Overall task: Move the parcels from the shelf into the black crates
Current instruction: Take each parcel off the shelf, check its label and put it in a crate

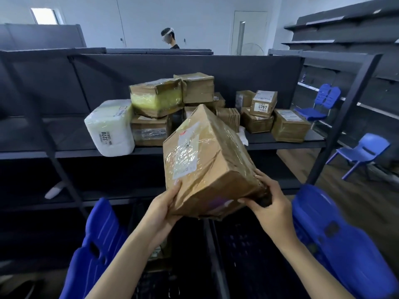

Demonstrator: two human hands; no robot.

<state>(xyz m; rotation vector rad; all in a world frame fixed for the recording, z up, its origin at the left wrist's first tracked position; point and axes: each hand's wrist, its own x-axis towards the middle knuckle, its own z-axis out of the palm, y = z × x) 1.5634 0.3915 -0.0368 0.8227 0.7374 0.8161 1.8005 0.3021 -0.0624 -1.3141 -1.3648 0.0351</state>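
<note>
Both hands (218, 208) around tilted parcel (207, 162)

— What sort of place is this?
— A parcel storeroom: dark metal shelves (216, 145) along the walls, taped cardboard parcels (263, 103) with numbered labels piled on one, and blue plastic chairs (362, 154).

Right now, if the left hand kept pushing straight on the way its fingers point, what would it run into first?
The left hand already grips the taped cardboard box, so the box itself is first. Beyond it, likely the parcel pile on the shelf, though depth is unclear.
</note>
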